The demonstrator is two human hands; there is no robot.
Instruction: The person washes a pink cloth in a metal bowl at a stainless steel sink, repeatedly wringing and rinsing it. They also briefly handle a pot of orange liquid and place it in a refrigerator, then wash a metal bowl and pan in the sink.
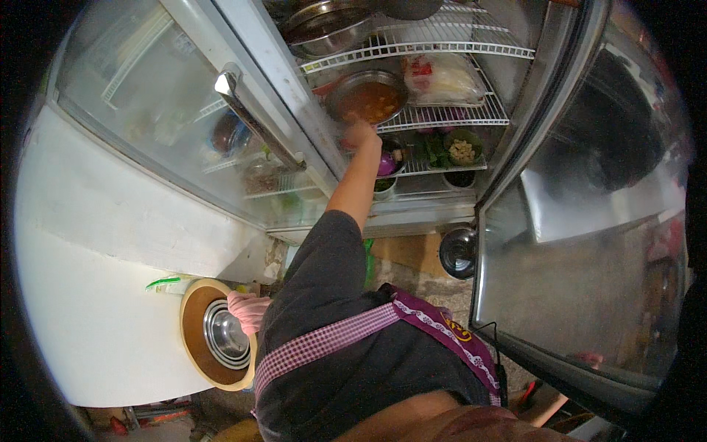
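My left hand [362, 137] reaches into an open glass-door refrigerator and is blurred at the front rim of a metal bowl [345, 91] of reddish-brown soup or sauce. Its fingers are hidden, so a grip cannot be made out. The bowl rests on a white wire shelf [447, 117] beside a plastic bag of pale food [442, 80]. Beneath the hand, a purple onion [385, 164] sits in a dark bowl. At the lower right, a forearm [544, 409] runs toward the open glass door [585, 287]; a blurred pinkish shape there may be my right hand [588, 359].
A large metal pot [326, 33] stands on the upper shelf. Lower down are a bowl of pale pieces [463, 150] and leafy greens [436, 152]. The closed left door has a metal handle [259, 121]. Nested steel bowls [226, 334] and a pink cloth [248, 312] occupy a tan basin [190, 331].
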